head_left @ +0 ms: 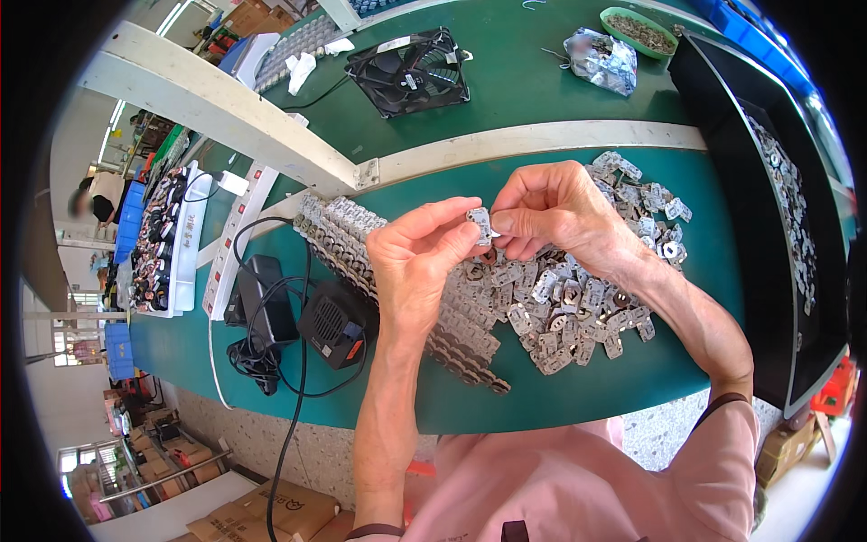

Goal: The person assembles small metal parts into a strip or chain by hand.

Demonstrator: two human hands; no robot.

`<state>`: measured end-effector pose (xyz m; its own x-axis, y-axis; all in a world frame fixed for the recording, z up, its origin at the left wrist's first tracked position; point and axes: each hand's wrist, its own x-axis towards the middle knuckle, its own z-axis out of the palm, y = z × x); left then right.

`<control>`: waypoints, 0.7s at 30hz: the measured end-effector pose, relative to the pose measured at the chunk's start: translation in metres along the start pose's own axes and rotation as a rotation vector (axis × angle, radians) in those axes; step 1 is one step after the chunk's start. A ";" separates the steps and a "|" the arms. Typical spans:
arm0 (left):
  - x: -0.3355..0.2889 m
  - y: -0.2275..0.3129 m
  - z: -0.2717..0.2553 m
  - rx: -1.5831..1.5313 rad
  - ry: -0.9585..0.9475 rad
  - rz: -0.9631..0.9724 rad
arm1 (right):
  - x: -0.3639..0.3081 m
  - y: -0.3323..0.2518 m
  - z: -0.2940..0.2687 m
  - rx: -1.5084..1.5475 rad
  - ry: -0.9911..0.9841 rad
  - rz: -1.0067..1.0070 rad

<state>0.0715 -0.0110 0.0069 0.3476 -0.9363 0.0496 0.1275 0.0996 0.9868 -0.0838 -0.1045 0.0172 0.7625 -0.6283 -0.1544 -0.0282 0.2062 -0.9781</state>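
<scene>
A small silver-grey metal plate (480,224) with holes is pinched upright between the thumb and forefinger of my left hand (408,257). At its right edge, the thumb and fingers of my right hand (553,215) are pressed together. A tiny pale bit shows at those fingertips, but I cannot tell whether it is a separate piece. Beneath my hands and to the right spreads a loose heap of similar metal plates (578,312), some with round dark centres. Left of the heap, rows of stacked plates (461,339) run diagonally, partly hidden by my left hand.
A black speaker-like box (332,325) and a power adapter (265,298) with tangled cables lie left. Beyond a white rail (542,137) stand a black fan (408,74), a plastic bag (602,61) and a green bowl (639,34). A deep black bin (722,99) borders the right.
</scene>
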 end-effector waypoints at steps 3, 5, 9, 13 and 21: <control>0.000 -0.001 0.000 -0.017 0.010 0.006 | 0.001 0.001 -0.001 0.013 -0.015 -0.006; 0.000 0.000 -0.001 -0.022 0.053 0.012 | 0.001 0.000 -0.002 0.031 -0.016 -0.008; 0.000 -0.001 -0.002 -0.011 0.060 0.025 | 0.001 0.000 -0.003 0.013 0.016 0.002; -0.002 -0.001 0.000 0.031 0.047 0.025 | 0.001 0.002 -0.001 0.008 0.005 0.001; -0.004 0.002 0.004 0.115 0.075 0.052 | 0.000 0.001 0.002 -0.013 0.015 0.004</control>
<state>0.0668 -0.0078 0.0089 0.4196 -0.9028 0.0940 0.0017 0.1044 0.9945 -0.0829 -0.1031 0.0163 0.7524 -0.6390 -0.1599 -0.0390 0.1990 -0.9792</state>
